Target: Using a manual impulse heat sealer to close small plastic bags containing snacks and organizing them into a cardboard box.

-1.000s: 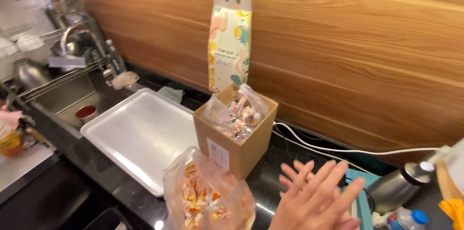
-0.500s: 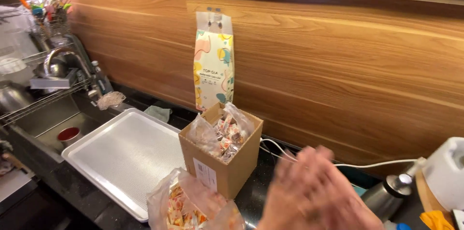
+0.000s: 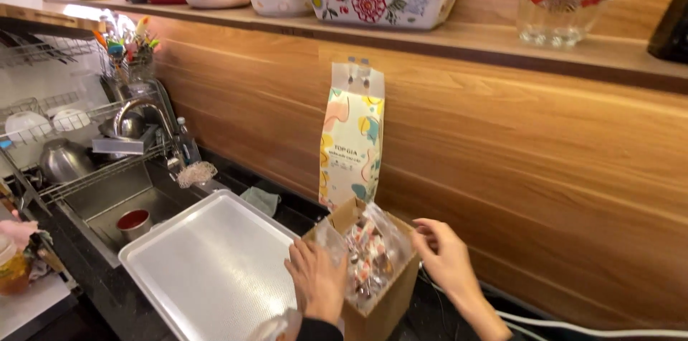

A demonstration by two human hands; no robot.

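The left hand (image 3: pixel 317 285) lies flat, fingers spread, against the near side of a brown cardboard box (image 3: pixel 380 309), gripping nothing. The right hand (image 3: pixel 442 258) curls loosely at the box's far rim, fingertips touching the clear plastic bag of wrapped candies (image 3: pixel 365 255) that stands open between both hands. Just left of the left hand lies a metal tray (image 3: pixel 208 269). Behind the box a colourful pouch (image 3: pixel 351 144) hangs on the wooden wall. The box's bottom is cut off by the frame.
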